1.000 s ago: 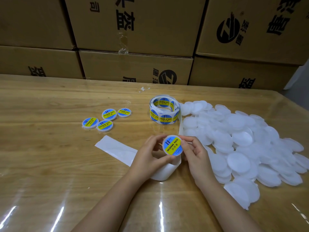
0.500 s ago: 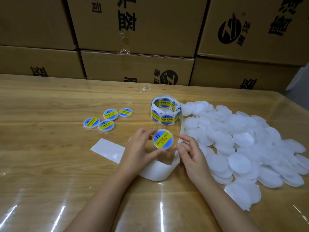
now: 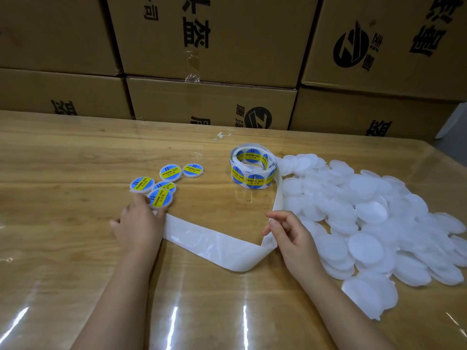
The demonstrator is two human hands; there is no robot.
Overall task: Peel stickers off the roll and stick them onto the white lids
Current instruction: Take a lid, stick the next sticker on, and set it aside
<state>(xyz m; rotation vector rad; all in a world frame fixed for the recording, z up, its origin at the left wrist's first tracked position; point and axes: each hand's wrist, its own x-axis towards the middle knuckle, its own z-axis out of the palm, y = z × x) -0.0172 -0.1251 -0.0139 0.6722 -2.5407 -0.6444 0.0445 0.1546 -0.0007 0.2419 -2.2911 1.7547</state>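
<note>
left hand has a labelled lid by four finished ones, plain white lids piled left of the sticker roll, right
Not quite: the head view shows the plain white lids piled right of the sticker roll, not left. The left hand does hold a labelled lid by the four finished ones.

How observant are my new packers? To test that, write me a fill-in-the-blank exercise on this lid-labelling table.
1. Counting the lid that the left hand holds, ___ lids bear stickers.
2. The sticker roll stands ___ the stickered lids and the pile of plain white lids.
3. The stickers are blue and ___.

Missing words: five; between; yellow.
</note>
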